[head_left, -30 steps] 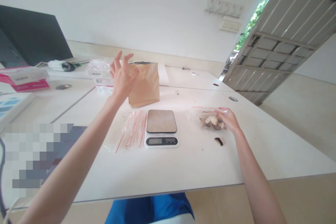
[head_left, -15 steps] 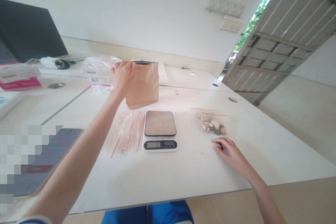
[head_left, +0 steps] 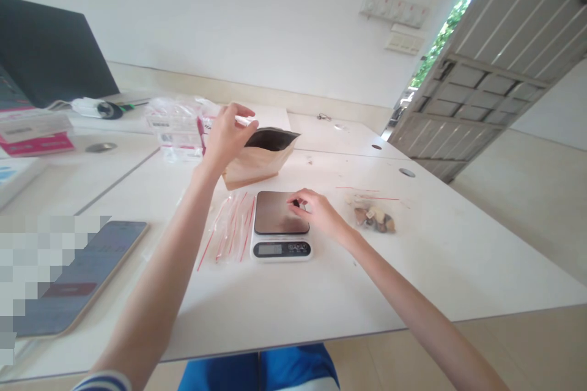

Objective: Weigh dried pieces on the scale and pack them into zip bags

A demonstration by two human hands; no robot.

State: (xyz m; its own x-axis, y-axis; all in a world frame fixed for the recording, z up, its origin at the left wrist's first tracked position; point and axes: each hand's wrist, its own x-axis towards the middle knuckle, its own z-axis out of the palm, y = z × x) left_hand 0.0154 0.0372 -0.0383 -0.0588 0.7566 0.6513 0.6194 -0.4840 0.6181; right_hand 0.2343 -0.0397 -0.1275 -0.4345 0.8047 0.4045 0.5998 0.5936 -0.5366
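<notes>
My right hand is over the steel plate of a small kitchen scale, fingers pinched on a small dark piece. Its exact kind is too small to make out. At the far side, my left hand is beside the mouth of a brown kraft paper bag. Its fingers are curved and apart, with nothing visible between them. The bag stands with its dark inside showing. Right of the scale lies a clear zip bag with brown, cream and dark pieces in it.
Several flat zip bags with red seals lie just left of the scale. A phone rests at the left front. Farther back are stacked clear packages, a pink-and-white box and a black monitor.
My right hand has moved left from beside the filled zip bag to above the scale, carrying the dark piece. The paper bag's mouth has opened toward me, and my left hand's fingers have spread.
</notes>
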